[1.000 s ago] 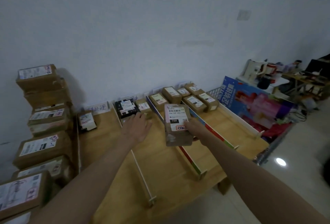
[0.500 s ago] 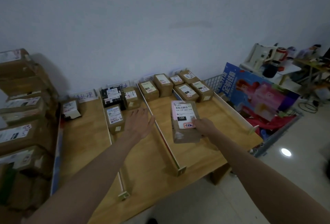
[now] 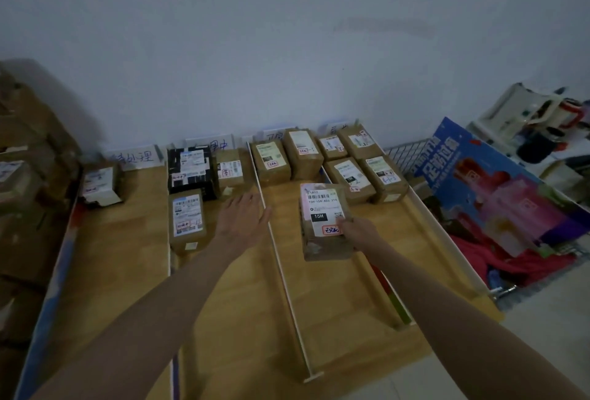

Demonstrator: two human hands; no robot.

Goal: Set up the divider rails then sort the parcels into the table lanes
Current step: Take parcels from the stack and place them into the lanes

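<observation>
Brown cardboard parcel (image 3: 322, 221), label up so I can read its lane: my right hand (image 3: 359, 233) grips its near corner above the third lane. Left hand (image 3: 242, 221) hovers flat and empty beside the white divider rail (image 3: 281, 268). Sorted parcels (image 3: 329, 160) sit against the counter (image 3: 127, 256) back wall, keeping lane fronts free.

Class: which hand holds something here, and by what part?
The right hand grips the labelled parcel at its near right corner; the left hand holds nothing.

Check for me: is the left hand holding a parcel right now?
No, the left hand is spread flat and empty; only the right hand grips a parcel.
</observation>
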